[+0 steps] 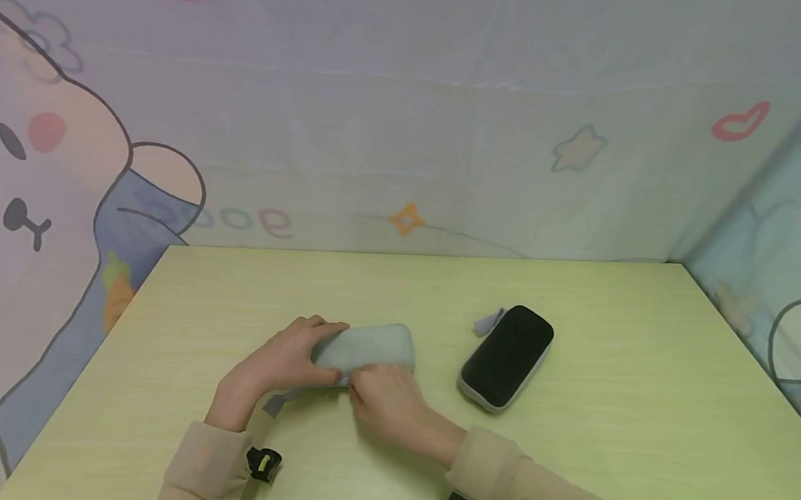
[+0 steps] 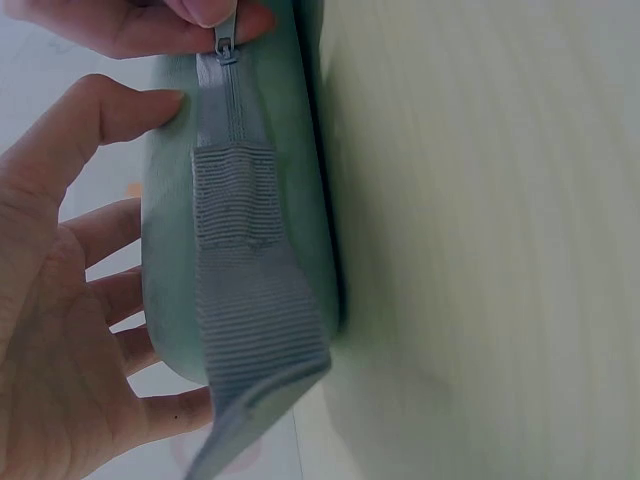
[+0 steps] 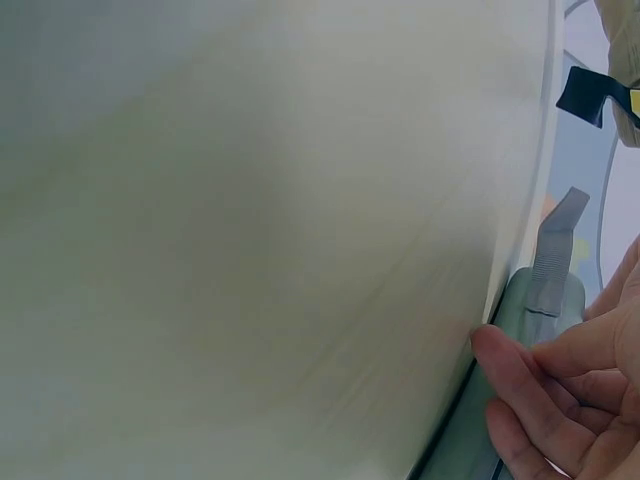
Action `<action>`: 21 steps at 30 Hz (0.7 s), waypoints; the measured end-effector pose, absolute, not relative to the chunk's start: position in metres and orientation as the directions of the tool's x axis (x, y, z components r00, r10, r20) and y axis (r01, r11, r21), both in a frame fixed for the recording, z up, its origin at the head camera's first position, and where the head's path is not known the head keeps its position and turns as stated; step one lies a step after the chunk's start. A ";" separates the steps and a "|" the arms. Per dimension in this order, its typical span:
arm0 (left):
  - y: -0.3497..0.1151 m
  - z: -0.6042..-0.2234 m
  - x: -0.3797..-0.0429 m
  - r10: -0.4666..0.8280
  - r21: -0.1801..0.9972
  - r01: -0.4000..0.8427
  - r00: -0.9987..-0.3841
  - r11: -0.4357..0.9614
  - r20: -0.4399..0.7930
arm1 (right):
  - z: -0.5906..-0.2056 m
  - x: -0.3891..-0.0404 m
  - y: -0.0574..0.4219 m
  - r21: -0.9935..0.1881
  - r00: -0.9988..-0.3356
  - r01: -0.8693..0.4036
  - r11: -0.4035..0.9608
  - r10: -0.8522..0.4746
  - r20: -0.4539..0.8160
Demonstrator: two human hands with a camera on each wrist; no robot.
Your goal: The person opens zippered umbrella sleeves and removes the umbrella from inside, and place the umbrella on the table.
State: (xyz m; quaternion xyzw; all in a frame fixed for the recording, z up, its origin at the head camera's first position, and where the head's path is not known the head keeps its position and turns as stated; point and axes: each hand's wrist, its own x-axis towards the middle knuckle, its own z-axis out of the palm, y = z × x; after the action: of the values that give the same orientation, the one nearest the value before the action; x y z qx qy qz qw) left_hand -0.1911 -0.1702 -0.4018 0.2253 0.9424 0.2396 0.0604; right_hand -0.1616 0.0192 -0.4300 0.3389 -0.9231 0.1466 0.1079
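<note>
A pale green zippered case [image 1: 371,343] lies on the table in the head view. My left hand [image 1: 287,358] grips its left end, thumb on the near side and fingers over the far side. With curled fingers, my right hand [image 1: 387,404] pinches the zipper pull [image 2: 226,30] on the near side of the case. A grey ribbed fabric tab [image 2: 245,270] sticks out from the end of the zipper. In the right wrist view the right fingers [image 3: 535,400] partly cover the case, and the pull is hidden behind them.
To the right lies a second case [image 1: 508,359], black on top with grey sides and a grey tab [image 1: 489,322]. Both sit on a light yellow-green table [image 1: 614,427]. A printed cloth [image 1: 383,121] hangs behind the table's far edge.
</note>
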 end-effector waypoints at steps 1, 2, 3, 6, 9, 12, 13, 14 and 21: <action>-0.170 -0.402 -0.191 0.454 0.478 0.396 -0.891 0.784 -0.006 | -0.430 -0.161 0.019 -0.197 -0.747 -0.658 0.727 -0.595 0.298; -0.171 -0.402 -0.191 0.455 0.477 0.397 -0.891 0.784 -0.005 | -0.430 -0.161 0.018 -0.194 -0.745 -0.659 0.726 -0.596 0.300; -0.171 -0.402 -0.191 0.454 0.476 0.397 -0.891 0.785 -0.006 | -0.430 -0.161 0.018 -0.191 -0.744 -0.660 0.726 -0.597 0.300; -0.171 -0.402 -0.192 0.456 0.475 0.397 -0.890 0.785 -0.008 | -0.430 -0.161 0.016 -0.182 -0.740 -0.664 0.726 -0.602 0.299; -0.171 -0.402 -0.192 0.456 0.475 0.396 -0.890 0.786 -0.011 | -0.430 -0.161 0.015 -0.173 -0.736 -0.668 0.724 -0.606 0.302; -0.171 -0.402 -0.192 0.456 0.477 0.395 -0.890 0.785 -0.013 | -0.431 -0.161 0.014 -0.157 -0.731 -0.669 0.726 -0.607 0.311; -0.171 -0.402 -0.192 0.458 0.475 0.399 -0.889 0.785 -0.010 | -0.431 -0.161 0.013 -0.152 -0.730 -0.670 0.727 -0.608 0.314; -0.172 -0.402 -0.192 0.458 0.476 0.398 -0.889 0.784 -0.011 | -0.431 -0.161 0.013 -0.147 -0.730 -0.669 0.728 -0.607 0.314; -0.171 -0.403 -0.192 0.451 0.482 0.393 -0.892 0.784 -0.007 | -0.433 -0.161 0.009 -0.143 -0.723 -0.675 0.723 -0.612 0.319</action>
State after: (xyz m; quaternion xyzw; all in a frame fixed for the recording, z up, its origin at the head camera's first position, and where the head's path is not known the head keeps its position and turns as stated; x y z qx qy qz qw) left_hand -0.1922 -0.1709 -0.4033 0.2239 0.9424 0.2410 0.0609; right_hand -0.1608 0.0094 -0.4325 0.3500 -0.9198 0.1256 0.1256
